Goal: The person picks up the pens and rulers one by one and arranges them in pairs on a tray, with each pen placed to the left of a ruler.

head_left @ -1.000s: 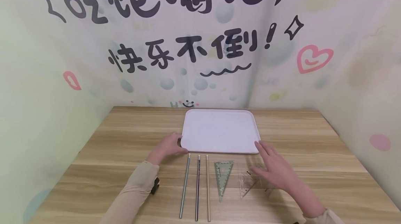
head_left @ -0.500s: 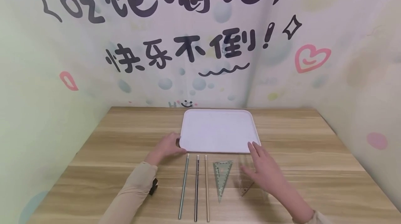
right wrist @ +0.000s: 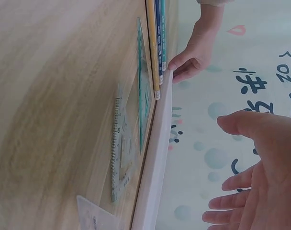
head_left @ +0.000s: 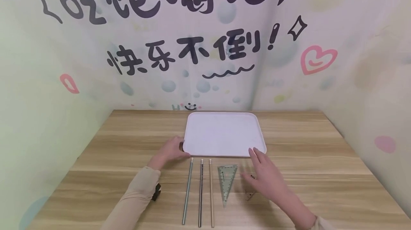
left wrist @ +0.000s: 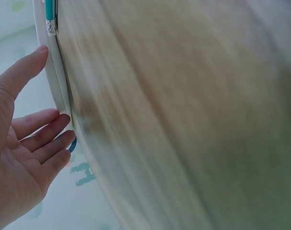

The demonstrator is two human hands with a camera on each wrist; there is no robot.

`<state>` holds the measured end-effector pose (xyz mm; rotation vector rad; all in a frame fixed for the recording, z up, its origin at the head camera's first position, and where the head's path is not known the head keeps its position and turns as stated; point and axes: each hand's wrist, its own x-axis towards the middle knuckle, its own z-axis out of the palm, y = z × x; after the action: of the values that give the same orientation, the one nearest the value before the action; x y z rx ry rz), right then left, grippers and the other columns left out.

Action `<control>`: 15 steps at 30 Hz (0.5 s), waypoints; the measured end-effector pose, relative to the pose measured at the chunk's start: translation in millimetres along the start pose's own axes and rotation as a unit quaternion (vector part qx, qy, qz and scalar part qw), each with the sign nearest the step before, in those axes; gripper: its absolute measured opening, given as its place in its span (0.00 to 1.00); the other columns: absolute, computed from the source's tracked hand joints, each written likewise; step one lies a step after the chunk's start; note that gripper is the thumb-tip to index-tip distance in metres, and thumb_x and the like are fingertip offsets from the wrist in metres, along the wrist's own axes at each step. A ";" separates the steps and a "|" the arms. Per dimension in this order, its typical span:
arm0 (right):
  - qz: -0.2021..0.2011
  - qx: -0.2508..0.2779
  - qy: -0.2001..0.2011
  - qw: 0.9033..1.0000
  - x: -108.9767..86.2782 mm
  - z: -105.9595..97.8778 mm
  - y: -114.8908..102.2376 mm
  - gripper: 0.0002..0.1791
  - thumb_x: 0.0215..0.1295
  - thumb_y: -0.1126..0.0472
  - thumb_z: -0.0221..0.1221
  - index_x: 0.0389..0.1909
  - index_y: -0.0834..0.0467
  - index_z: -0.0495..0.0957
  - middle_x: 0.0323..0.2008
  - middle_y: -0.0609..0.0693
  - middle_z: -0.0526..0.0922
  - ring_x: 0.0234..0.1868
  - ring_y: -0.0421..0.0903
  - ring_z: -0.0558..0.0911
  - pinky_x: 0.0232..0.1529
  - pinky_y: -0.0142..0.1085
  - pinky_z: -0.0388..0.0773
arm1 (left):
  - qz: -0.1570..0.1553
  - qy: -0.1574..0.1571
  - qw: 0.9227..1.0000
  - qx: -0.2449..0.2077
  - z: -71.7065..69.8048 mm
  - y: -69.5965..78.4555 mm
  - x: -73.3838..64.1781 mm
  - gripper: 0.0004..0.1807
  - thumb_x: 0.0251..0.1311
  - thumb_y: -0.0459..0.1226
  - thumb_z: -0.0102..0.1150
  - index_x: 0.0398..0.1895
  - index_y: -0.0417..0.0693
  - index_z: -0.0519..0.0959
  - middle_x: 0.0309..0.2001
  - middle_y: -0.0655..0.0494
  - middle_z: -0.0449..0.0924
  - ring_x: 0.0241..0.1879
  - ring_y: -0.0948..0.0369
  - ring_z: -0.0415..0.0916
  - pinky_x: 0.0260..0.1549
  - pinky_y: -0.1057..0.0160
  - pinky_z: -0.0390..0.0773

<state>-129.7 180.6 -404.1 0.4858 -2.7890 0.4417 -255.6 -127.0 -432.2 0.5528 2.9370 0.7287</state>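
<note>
Nearest you on the wooden counter point(head_left: 321, 173) lie three pencils point(head_left: 200, 190) and a green transparent set square point(head_left: 226, 181). Your right hand point(head_left: 266, 178), fingers straight and holding nothing, hovers over a clear set square point(head_left: 249, 195). Your left hand point(head_left: 170, 151) touches the white rectangular tray's point(head_left: 224, 133) near-left corner with relaxed fingers. On the far wall, black writing point(head_left: 189, 49) reads "快乐不倒!".

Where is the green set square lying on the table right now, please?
In the head view the green set square lies flat on the table, just in front of the tray, between the three pencils and the right hand.
</note>
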 end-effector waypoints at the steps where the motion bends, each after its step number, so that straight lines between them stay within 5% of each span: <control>1: -0.001 -0.001 0.001 1.000 -0.3 0.5 -0.3 0.41 0.52 0.49 0.62 0.59 0.72 0.61 0.57 0.69 0.65 0.57 0.63 0.67 0.54 0.52 0.64 | 0.000 0.000 1.000 -0.002 0.3 -0.7 0.1 0.19 0.38 0.44 0.72 0.33 0.45 0.78 0.31 0.56 0.74 0.32 0.61 0.67 0.36 0.60 0.70; 15: -0.021 -0.018 0.000 1.000 -2.6 5.7 -11.5 0.43 0.51 0.45 0.62 0.59 0.71 0.61 0.59 0.69 0.64 0.58 0.65 0.65 0.57 0.52 0.60 | 0.000 -0.001 1.000 -0.005 3.0 -5.4 1.2 0.16 0.39 0.45 0.71 0.26 0.49 0.76 0.29 0.58 0.72 0.32 0.61 0.66 0.35 0.60 0.68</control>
<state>-124.4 169.0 -407.3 0.5354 -2.7750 0.3811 -258.0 -129.8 -437.4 0.5509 2.9296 0.7424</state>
